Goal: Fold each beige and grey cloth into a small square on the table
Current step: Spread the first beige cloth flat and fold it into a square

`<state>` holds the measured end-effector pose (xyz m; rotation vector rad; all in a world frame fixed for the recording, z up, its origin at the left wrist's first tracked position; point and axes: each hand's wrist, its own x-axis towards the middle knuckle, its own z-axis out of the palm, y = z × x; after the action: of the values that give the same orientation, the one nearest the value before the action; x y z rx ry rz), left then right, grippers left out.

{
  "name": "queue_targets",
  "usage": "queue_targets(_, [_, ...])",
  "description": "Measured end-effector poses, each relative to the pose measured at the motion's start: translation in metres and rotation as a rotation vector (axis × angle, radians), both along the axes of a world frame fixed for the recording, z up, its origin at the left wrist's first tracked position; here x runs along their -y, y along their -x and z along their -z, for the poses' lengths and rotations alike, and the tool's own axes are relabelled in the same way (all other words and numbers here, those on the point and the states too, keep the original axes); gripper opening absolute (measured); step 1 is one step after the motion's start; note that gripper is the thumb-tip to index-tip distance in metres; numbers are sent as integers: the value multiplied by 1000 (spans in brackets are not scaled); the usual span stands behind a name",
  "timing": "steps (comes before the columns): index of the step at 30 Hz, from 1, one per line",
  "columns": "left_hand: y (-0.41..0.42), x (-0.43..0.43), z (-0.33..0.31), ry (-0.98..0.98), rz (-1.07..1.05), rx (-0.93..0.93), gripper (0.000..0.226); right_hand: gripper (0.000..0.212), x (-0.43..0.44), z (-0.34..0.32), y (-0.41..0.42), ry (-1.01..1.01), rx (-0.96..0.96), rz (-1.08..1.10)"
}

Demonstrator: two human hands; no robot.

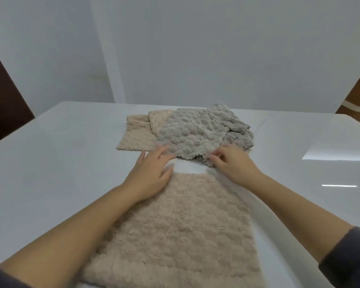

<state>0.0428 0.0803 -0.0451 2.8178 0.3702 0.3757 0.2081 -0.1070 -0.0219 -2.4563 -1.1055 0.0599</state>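
So far nothing looked folded small: a fluffy beige rectangular cloth (175, 231) lay flat on the white glossy table (60, 163). Beyond, the right hand (233, 163) pinched a rumpled grey textured cloth (195, 134); the left hand (152, 171) lay open at its edge, atop two more beige cloths (136, 135).

Nearest you on surface (50, 163): flat cloth (175, 235), spread out. Behind it, past bare gap: crumpled cloth (195, 132), overlapping two more cloths (133, 136) to its left. Your left hand (152, 173) at flat cloth's far left corner; right hand (233, 163) on crumpled cloth's near edge.
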Motion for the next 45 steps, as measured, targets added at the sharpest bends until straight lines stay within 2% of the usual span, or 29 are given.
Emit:
queue_targets(3, [31, 10, 6, 11, 4, -166, 55, 20, 16, -10, 19, 69, -208, -120])
queue_targets(6, [45, 16, 12, -23, -2, -282, 61, 27, 26, -23, 31, 158, -431, -158])
queue_targets(8, [46, 17, 14, -47, -10, -311, 61, 34, 30, -25, 34, 210, -484, -181])
queue_targets(10, [45, 18, 15, -64, -20, -315, 61, 32, 33, -23, 34, 175, -475, -154])
queue_targets(13, [44, 24, 14, -59, -56, -322, 62, 15, 38, -22, 27, -26, -476, -25])
queue_targets(16, [34, 38, 12, -16, -73, -336, 63, 19, 40, -19, 14, -84, -309, 79])
queue_targets(18, [22, 44, 12, -20, -75, -343, 64, 23, 40, -13, 5, -17, -201, 174])
queue_targets(20, [11, 43, 11, -39, -83, -352, 65, 39, 40, -8, 2, 95, -157, 244])
queue_targets(22, [5, 40, 8, -66, -85, -344, 65, 54, 40, -7, 6, 196, 39, 279])
queue_targets(24, [8, 43, 3, -97, -72, -267, 65, 56, 38, -10, 17, 143, 227, 187])
queue_targets(26, [16, 52, -2, -93, -27, -183, 64, 55, 35, -9, 33, 101, 184, -59])
queue_targets(29, [41, 73, -1, -94, 90, -238, 67, 67, 34, 11, 57, 355, 23, -288])
queue_targets(31, [63, 83, 3, -119, 152, -327, 73, 70, 36, 25, 62, 441, 41, -282])
queue_targets(40, [124, 110, -12, -96, 294, -548, 105, 68, 36, 34, 63, 395, 137, -252])
queue_targets(42, [125, 107, -19, -38, 278, -534, 103, 69, 36, 34, 63, 392, 146, -252])
queue_targets(45, [103, 92, -21, -15, 127, -361, 86, 70, 36, 32, 65, 401, 140, -248])
